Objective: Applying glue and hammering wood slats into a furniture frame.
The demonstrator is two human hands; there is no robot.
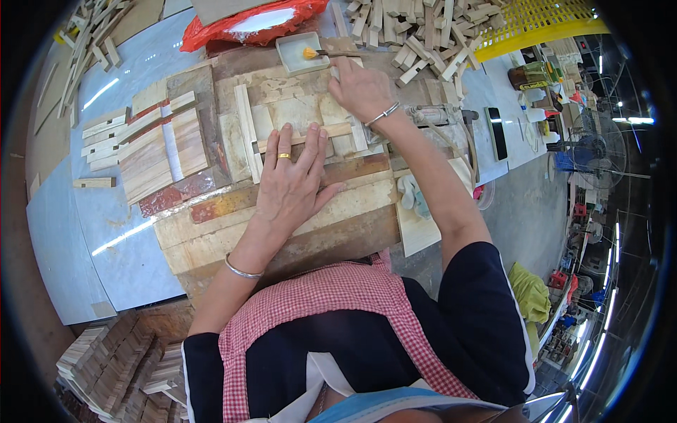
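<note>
My left hand (295, 173), with a ring on one finger, lies flat with fingers spread over a small wooden crosspiece (340, 131). This crosspiece runs between upright wooden strips (247, 134) on the left and a short piece (360, 137) on the right, all on a stained work board (282, 92). Farther up, my right hand (361, 90) has its fingers closed at the handle of a brush (335, 53). The brush's yellow tip rests over a shallow pale tray (300, 65) holding whitish stuff. Part of the handle's grip is hidden by my fingers.
Flat wooden panels (151, 158) and notched blocks (102, 144) lie to the left. A heap of wood sticks (423, 32) sits at the back, beside a yellow basket (536, 28). A red plastic bag (254, 25), an air tool (430, 115) and a phone (497, 134) surround the board.
</note>
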